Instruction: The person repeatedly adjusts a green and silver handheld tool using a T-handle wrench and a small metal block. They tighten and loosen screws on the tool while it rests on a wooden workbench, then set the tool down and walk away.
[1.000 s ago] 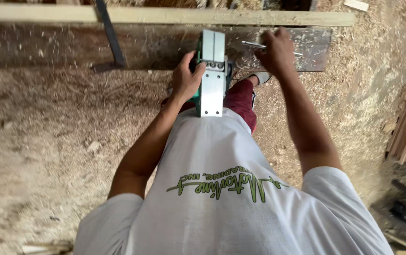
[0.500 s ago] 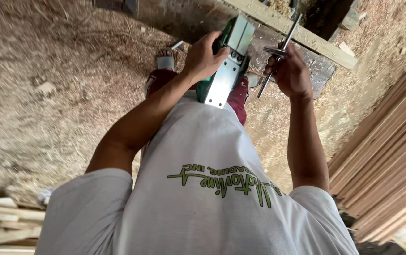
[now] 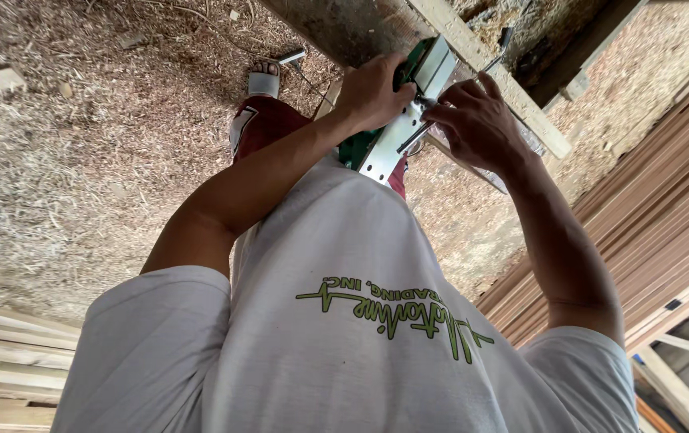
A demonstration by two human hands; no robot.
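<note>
The left hand point(image 3: 372, 90) is still gripping the green and silver electric hand planer point(image 3: 403, 112), fingers closed around its body. The right hand point(image 3: 476, 120), which was resting apart on the wooden desk point(image 3: 344, 28) a second ago, is now closing on a thin dark metal tool point(image 3: 415, 136) at the planer's side, beside the left hand. The planer is being held against the person's white shirt point(image 3: 344, 321), so some adjusting seems to be starting.

Sawdust-covered floor point(image 3: 80, 160), stacked reddish wooden slats point(image 3: 657, 216) at right, daylight
</note>
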